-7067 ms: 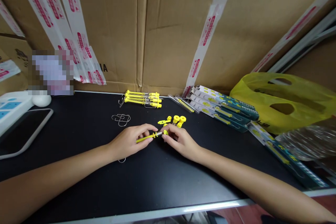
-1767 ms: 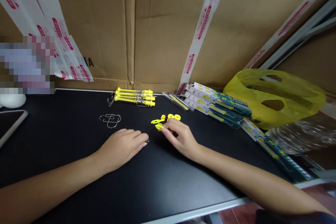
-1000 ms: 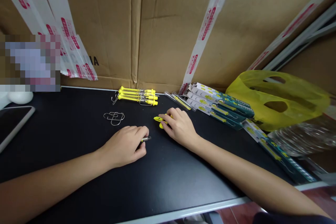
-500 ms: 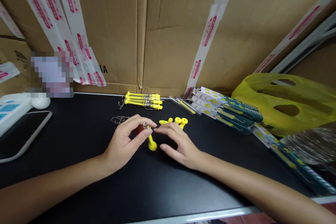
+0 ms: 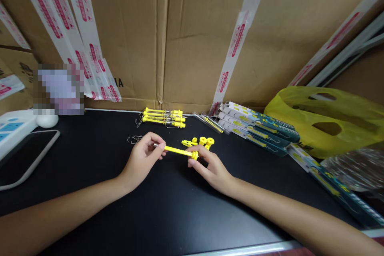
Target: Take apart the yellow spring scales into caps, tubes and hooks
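Observation:
A thin yellow rod (image 5: 178, 151) with a round ringed end lies nearly level between my two hands. My left hand (image 5: 143, 160) pinches its metal-tipped left end between thumb and fingers. At the other end, the thumb and fingers of my right hand (image 5: 213, 168) close round the yellow knob (image 5: 195, 155). Just behind the right hand are several small yellow parts (image 5: 203, 141). Thin metal hooks (image 5: 135, 139) lie behind the left hand, partly hidden by it. Farther back rests a row of yellow tools with metal hooks (image 5: 163, 117).
Clear sleeves with springs and yellow pieces (image 5: 211, 123), green-and-white boxes (image 5: 258, 128) and a yellow plastic bag (image 5: 291, 116) are at the back right. A phone (image 5: 28, 156) and a white power strip (image 5: 16, 126) lie left on the black table (image 5: 168, 216). Cardboard (image 5: 201, 48) stands behind.
The yellow rod has turned from pointing towards me to lying sideways. My right hand, open beside it before, has closed on its knobbed end. My left hand has shifted slightly left.

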A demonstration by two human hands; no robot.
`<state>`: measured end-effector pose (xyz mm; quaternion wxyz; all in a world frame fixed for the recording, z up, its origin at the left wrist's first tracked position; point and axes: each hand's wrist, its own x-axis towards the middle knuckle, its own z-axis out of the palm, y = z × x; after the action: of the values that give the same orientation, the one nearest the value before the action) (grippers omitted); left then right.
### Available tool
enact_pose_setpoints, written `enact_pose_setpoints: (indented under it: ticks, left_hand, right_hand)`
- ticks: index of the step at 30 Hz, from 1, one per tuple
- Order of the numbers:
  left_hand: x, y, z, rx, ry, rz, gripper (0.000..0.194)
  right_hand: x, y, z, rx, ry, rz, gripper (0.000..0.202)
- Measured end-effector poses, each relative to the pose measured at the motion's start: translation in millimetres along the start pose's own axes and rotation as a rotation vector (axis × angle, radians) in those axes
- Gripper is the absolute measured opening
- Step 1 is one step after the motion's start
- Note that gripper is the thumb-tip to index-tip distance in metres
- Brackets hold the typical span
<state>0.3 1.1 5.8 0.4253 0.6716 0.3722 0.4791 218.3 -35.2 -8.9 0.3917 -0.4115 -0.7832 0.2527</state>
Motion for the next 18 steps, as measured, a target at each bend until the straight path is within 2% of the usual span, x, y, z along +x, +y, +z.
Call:
enact_pose_setpoints:
  ticks: [7,15,18]
  left_hand:
    - [-3.6,-5.3,-3.2,0.238,-0.288,0.056,0.01]
    - [-2.3,-6.7,-2.5,0.326,-0.36,0.081,0.017]
    - [-2.0,-4.9,-2.6,0.35,-0.367,0.108,0.02]
  right_hand:
    - [-3.3,1.9,3.5,0.139,0.118,-0.018,0.022]
    - [-4.4,4.4,6.6,0.083,0.18,-0.112,0.021]
    - [-5.0,4.4,6.2,0.056,0.148,-0.15,0.02]
